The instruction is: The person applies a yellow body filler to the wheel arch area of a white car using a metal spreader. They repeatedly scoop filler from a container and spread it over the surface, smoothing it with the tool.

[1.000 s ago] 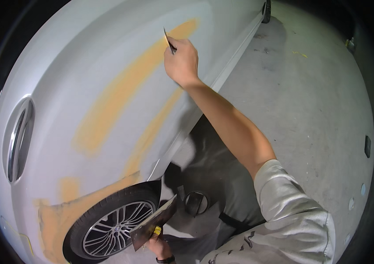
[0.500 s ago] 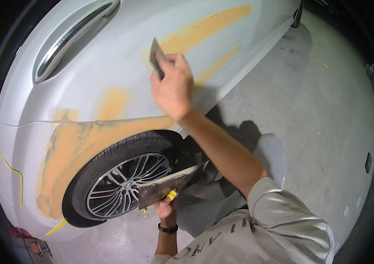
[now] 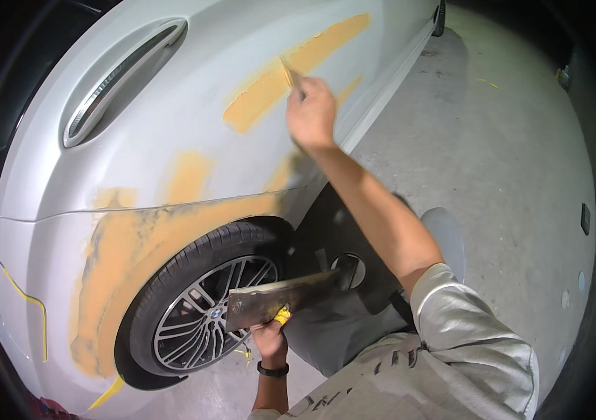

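My right hand [image 3: 312,113] is closed on a thin filler spreader [image 3: 288,74], whose blade is edge-on against the silver car's side panel [image 3: 137,133]. The blade meets the middle of a long, slanting stripe of orange-tan body filler [image 3: 250,105]. Just right of that hand a narrower filler streak [image 3: 349,89] shows partly. Low in front of the wheel, my left hand [image 3: 268,339] grips a flat, dark-smeared mixing board [image 3: 259,308] from below; something yellow [image 3: 283,315] sits by its fingers. The fingers under the board are partly hidden.
Broad filler [image 3: 98,280] surrounds the wheel arch above the tyre and spoked wheel [image 3: 207,315]. A door handle [image 3: 126,84] is at the upper left. Yellow tape [image 3: 25,297] marks the panel at far left. Grey concrete floor [image 3: 494,154] spreads to the right.
My right hand and the spreader have moved from the stripe's left end to its middle, rightward. That left end now has a thicker, sharper edge. The view has shifted slightly; the left hand still holds the board.
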`<state>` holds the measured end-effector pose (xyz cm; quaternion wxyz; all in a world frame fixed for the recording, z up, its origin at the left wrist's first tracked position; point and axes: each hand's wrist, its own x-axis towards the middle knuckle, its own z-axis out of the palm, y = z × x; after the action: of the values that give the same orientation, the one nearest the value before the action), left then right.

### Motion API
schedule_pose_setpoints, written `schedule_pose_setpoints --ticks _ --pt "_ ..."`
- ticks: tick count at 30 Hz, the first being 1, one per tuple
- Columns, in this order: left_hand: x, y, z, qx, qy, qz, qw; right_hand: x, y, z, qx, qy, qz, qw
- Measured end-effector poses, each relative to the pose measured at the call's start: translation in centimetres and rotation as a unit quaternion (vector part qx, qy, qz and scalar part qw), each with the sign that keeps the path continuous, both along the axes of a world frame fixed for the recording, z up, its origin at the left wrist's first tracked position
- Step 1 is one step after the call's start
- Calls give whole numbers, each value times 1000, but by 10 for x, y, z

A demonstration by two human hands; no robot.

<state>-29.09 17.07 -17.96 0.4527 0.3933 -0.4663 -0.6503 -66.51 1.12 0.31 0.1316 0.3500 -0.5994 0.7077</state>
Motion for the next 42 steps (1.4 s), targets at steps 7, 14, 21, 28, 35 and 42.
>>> schedule_pose_setpoints --ticks 7,14,21,28,35,42 --pt "1 0 -15 -23 8 -20 1000 128 10 -33 -42 109 65 991" --pt "-26 -29 56 -154 -106 -94 978 48 94 -18 167 -67 263 948" --pt "-73 -29 60 -202 -116 -245 941 -3 226 -23 -26 -294 395 870" --pt "-185 -50 50 -18 77 -337 938 45 307 -45 124 378 319 860" --pt "-222 -37 62 116 207 -390 890 41 316 -87 101 501 317 799" --pt "-219 -51 49 56 145 -397 905 -29 309 -101 212 471 272 812"
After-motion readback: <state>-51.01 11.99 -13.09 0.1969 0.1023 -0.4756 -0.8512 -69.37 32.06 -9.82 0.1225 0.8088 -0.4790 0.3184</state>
